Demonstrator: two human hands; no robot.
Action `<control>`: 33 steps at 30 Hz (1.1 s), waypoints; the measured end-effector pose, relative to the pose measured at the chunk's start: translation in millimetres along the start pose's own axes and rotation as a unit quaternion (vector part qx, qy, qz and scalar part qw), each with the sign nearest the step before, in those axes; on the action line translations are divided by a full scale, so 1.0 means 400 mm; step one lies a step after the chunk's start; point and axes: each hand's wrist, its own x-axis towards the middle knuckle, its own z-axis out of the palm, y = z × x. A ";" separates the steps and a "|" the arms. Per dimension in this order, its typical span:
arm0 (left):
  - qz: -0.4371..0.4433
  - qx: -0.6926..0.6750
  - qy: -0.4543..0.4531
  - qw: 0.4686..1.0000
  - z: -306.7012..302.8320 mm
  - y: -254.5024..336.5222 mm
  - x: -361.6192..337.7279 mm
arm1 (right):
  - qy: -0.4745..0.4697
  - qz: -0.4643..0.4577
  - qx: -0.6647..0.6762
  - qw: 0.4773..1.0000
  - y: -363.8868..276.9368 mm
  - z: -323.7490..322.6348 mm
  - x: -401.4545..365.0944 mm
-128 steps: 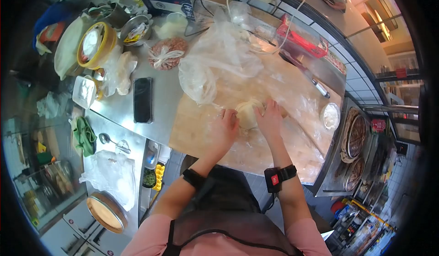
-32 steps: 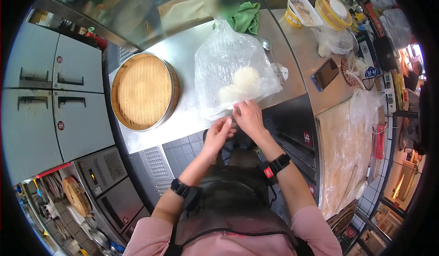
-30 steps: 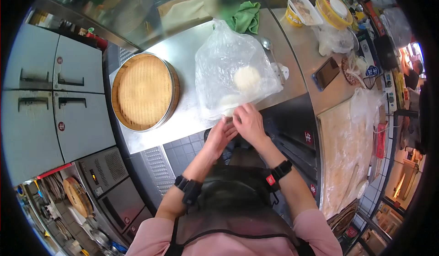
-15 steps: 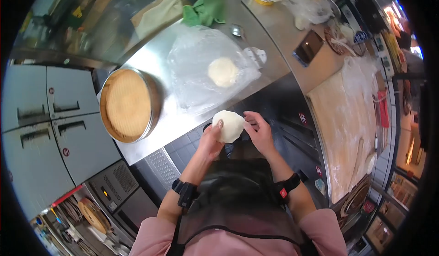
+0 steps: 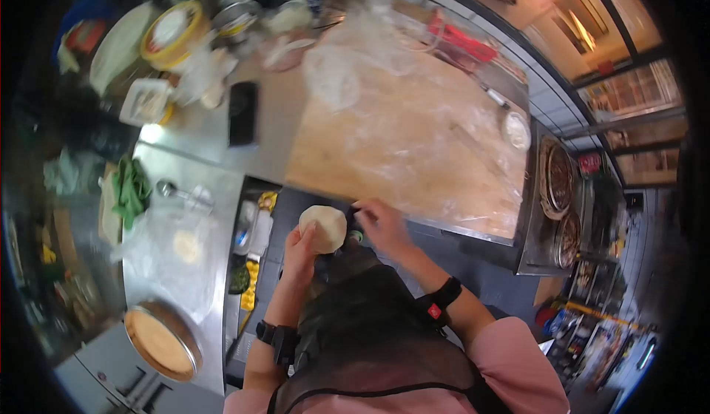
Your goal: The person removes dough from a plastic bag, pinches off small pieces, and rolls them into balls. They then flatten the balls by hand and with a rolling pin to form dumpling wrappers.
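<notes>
A flat, pale round of dough [image 5: 325, 228] is in my left hand [image 5: 299, 253], the thumb lying across its face and the fingers behind it. My right hand [image 5: 381, 225] is off to the right of the dough, apart from it, near the front edge of the floured wooden board [image 5: 384, 148]. Its fingers are loosely bent and a little blurred, with nothing visible in them. Another dough round [image 5: 188, 247] lies on clear plastic sheeting [image 5: 164, 277] on the metal counter to the left.
A round steamer [image 5: 161, 342] stands at the lower left. Beyond it are a green cloth [image 5: 132, 191], a metal spoon [image 5: 167, 188] and a black phone [image 5: 243, 114]. On the board lie a thin rolling pin [image 5: 484, 157] and a white bowl [image 5: 515, 131]. Below the counter, yellow packets [image 5: 250, 284] show.
The view has swung right, bringing the wooden board in front of me. My right hand has come away from the dough's edge; my left hand still holds the dough.
</notes>
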 end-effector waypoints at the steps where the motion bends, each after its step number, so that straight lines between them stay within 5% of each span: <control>1: -0.007 0.011 -0.009 1.000 0.054 -0.012 0.041 | 0.051 -0.011 -0.097 0.994 0.051 -0.081 0.009; 7: -0.059 0.055 -0.067 0.995 0.367 -0.043 0.222 | 0.270 0.039 -0.215 0.938 0.263 -0.525 0.010; 11: -0.063 0.113 -0.063 0.990 0.404 -0.105 0.315 | 0.285 0.056 -0.209 0.934 0.332 -0.658 0.038; 13: -0.044 0.112 -0.037 0.992 0.394 -0.116 0.336 | 0.297 -0.016 -0.246 0.923 0.356 -0.701 0.111; 17: -0.028 0.138 0.019 0.990 0.362 -0.114 0.352 | 0.260 -0.097 -0.407 0.870 0.406 -0.768 0.322; 21: 0.092 0.259 0.040 0.961 0.343 -0.098 0.361 | 0.133 0.044 -0.528 0.838 0.525 -0.800 0.508; 24: 0.130 0.322 0.071 0.935 0.341 -0.072 0.345 | 0.100 0.053 -0.566 0.817 0.524 -0.793 0.568; 29: 0.133 0.383 0.097 0.909 0.329 -0.055 0.341 | 0.040 0.023 -0.514 0.857 0.424 -0.752 0.560; 33: 0.135 0.369 0.104 0.914 0.312 -0.080 0.350 | 0.007 0.029 -0.414 0.910 0.275 -0.654 0.370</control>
